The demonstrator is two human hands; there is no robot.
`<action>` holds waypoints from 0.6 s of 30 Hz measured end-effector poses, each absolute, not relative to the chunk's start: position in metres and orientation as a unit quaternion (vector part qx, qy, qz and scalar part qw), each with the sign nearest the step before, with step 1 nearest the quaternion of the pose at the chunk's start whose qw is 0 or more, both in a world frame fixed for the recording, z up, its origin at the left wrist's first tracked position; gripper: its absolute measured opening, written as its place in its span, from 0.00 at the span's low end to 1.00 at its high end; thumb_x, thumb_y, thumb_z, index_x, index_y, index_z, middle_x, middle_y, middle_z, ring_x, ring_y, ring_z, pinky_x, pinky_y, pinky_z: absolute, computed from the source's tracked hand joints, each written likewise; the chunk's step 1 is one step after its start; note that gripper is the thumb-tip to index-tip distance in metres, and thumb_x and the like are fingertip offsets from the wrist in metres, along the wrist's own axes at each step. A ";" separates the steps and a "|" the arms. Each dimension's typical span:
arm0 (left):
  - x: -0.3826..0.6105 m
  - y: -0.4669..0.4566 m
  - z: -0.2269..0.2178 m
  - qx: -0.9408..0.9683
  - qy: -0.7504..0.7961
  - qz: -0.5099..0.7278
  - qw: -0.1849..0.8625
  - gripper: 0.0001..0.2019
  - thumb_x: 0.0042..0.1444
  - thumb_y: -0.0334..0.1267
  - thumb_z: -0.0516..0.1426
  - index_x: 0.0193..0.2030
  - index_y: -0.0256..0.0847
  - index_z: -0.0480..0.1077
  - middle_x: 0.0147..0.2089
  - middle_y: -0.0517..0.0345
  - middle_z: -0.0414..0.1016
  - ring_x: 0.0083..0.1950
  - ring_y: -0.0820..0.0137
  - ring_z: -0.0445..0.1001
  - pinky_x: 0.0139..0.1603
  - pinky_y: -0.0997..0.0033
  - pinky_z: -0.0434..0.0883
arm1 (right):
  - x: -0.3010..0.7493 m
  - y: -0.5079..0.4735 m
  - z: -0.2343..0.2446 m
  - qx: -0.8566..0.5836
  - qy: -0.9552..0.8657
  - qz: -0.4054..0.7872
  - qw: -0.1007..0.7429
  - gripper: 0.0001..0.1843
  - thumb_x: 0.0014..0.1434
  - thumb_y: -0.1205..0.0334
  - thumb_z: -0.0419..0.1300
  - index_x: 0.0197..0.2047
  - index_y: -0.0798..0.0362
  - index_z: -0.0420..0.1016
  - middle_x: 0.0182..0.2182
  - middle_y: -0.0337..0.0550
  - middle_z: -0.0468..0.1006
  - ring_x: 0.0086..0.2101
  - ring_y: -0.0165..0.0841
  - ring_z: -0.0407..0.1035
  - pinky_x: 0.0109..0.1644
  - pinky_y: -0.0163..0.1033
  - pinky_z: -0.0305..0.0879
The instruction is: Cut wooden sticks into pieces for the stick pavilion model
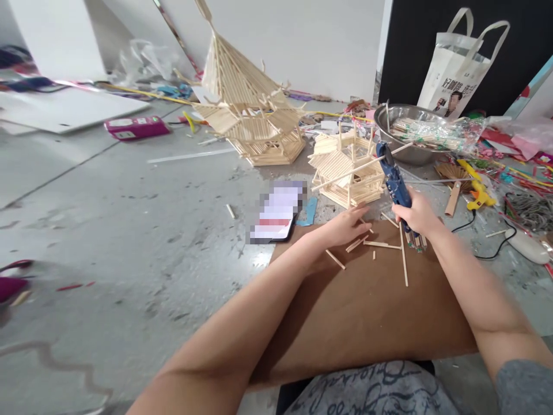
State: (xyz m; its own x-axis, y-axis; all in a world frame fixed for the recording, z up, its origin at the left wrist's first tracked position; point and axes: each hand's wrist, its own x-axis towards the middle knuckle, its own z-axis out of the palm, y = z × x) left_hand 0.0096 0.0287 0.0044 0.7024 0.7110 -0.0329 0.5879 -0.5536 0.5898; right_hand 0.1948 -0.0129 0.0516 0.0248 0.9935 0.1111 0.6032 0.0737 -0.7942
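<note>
My right hand (419, 214) is closed around a long dark blue object (395, 178), whose exact kind I cannot make out. Below that fist, a bundle of thin sticks with green ends (416, 241) pokes out. My left hand (348, 226) reaches low over the brown board (367, 311), its fingers stretched out close to a few loose wooden sticks (382, 245). Just beyond it stands a small many-sided stick structure (348, 167) with upright posts. One long stick (358, 172) slants across its front, towards the blue object.
A taller stick tower with a pointed roof (254, 115) stands behind. A phone (279, 212) lies left of the board. At the right are a metal bowl (382, 118) of packed sticks, a yellow glue gun (477, 187) with a cord, and a white bag (453, 75).
</note>
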 end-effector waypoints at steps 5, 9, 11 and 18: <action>0.006 0.040 -0.005 0.853 0.411 0.166 0.276 0.31 0.55 0.46 0.48 0.62 0.30 0.52 0.65 0.39 0.50 0.65 0.60 0.51 0.63 0.63 0.52 | 0.199 -0.005 0.032 -0.622 -0.613 0.320 0.369 0.07 0.43 0.64 0.53 0.30 0.51 0.61 0.14 0.30 0.67 0.17 0.28 0.64 0.25 0.33 0.59; 0.006 0.046 -0.010 0.789 0.491 0.246 0.277 0.31 0.50 0.43 0.52 0.61 0.33 0.55 0.63 0.40 0.55 0.63 0.58 0.56 0.61 0.60 0.56 | 0.199 -0.003 0.024 -0.619 -0.611 0.332 0.366 0.05 0.43 0.63 0.52 0.28 0.51 0.60 0.15 0.32 0.67 0.19 0.29 0.65 0.25 0.34 0.58; 0.005 0.048 -0.009 0.744 0.523 0.294 0.295 0.25 0.48 0.39 0.53 0.55 0.34 0.63 0.58 0.43 0.62 0.58 0.58 0.63 0.56 0.61 0.61 | 0.196 -0.003 0.025 -0.618 -0.623 0.322 0.355 0.05 0.43 0.63 0.52 0.28 0.51 0.60 0.15 0.32 0.67 0.20 0.30 0.65 0.27 0.34 0.59; -0.018 0.055 0.023 0.509 0.444 0.418 0.608 0.16 0.51 0.47 0.50 0.37 0.35 0.69 0.29 0.53 0.74 0.25 0.73 0.71 0.27 0.72 0.68 | 0.193 -0.008 0.033 -0.624 -0.677 0.262 0.288 0.06 0.44 0.64 0.52 0.30 0.52 0.61 0.18 0.33 0.67 0.22 0.29 0.62 0.28 0.34 0.56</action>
